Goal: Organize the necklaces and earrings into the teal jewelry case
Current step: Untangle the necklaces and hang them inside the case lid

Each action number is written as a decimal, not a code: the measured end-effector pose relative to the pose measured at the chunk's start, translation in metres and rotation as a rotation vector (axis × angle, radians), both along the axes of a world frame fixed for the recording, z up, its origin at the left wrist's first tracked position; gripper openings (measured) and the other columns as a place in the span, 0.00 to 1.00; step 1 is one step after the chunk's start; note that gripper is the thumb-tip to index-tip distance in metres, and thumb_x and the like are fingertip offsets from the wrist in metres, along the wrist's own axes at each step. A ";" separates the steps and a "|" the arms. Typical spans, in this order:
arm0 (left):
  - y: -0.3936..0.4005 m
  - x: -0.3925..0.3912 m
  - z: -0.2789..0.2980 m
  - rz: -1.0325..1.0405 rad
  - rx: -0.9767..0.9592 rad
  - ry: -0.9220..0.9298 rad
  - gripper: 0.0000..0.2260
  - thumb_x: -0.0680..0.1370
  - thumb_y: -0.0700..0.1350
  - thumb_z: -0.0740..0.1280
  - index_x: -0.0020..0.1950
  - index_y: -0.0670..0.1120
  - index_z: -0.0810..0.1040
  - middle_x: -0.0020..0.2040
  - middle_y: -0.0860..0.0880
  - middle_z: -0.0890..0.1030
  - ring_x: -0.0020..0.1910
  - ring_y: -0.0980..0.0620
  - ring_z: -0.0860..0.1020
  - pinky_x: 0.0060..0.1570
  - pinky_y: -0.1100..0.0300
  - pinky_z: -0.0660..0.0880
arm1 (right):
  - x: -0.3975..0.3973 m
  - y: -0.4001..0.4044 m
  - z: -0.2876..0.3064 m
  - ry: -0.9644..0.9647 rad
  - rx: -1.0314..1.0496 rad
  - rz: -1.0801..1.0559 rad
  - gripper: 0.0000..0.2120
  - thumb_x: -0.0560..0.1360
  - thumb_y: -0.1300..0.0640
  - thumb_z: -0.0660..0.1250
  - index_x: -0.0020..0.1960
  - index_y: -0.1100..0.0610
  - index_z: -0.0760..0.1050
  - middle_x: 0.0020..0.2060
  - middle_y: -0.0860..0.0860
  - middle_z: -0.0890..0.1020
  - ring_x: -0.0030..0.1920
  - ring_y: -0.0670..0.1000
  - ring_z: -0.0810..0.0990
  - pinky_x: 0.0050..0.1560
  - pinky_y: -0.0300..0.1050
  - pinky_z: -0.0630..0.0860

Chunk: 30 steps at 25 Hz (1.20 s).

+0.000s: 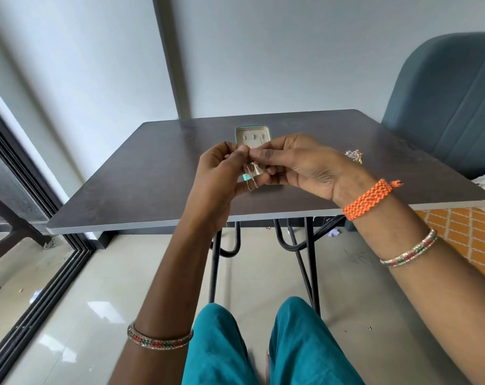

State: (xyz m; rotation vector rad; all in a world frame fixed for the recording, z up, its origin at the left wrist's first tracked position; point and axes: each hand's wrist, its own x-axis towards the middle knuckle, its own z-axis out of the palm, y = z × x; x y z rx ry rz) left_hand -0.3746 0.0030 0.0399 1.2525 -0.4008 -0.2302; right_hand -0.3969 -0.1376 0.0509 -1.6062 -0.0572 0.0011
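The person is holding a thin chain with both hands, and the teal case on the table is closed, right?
Not quite. The teal case is open, not closed: the head view shows its pale inside behind the fingers. The rest holds: the left hand and the right hand both pinch the thin chain above the table.

No legible text, seemingly.
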 end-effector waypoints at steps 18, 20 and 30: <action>-0.021 0.017 -0.066 0.296 0.402 -0.256 0.16 0.80 0.48 0.62 0.41 0.36 0.76 0.24 0.56 0.66 0.26 0.56 0.62 0.31 0.58 0.60 | 0.014 -0.004 -0.011 0.026 -0.058 -0.172 0.07 0.75 0.56 0.66 0.39 0.54 0.76 0.36 0.49 0.78 0.38 0.46 0.73 0.42 0.41 0.68; -0.025 0.019 -0.071 0.310 0.395 -0.209 0.15 0.79 0.46 0.63 0.35 0.39 0.73 0.22 0.56 0.65 0.23 0.57 0.61 0.26 0.62 0.60 | 0.018 -0.005 -0.018 -0.056 -0.219 -0.306 0.05 0.73 0.58 0.70 0.39 0.55 0.78 0.35 0.49 0.78 0.37 0.46 0.75 0.43 0.39 0.72; -0.050 0.029 -0.077 0.501 -0.013 0.096 0.07 0.76 0.42 0.68 0.41 0.40 0.79 0.28 0.48 0.66 0.23 0.54 0.64 0.20 0.66 0.63 | 0.032 -0.001 -0.037 -0.476 -0.634 -0.694 0.02 0.69 0.57 0.73 0.37 0.54 0.82 0.35 0.45 0.83 0.40 0.46 0.81 0.50 0.49 0.78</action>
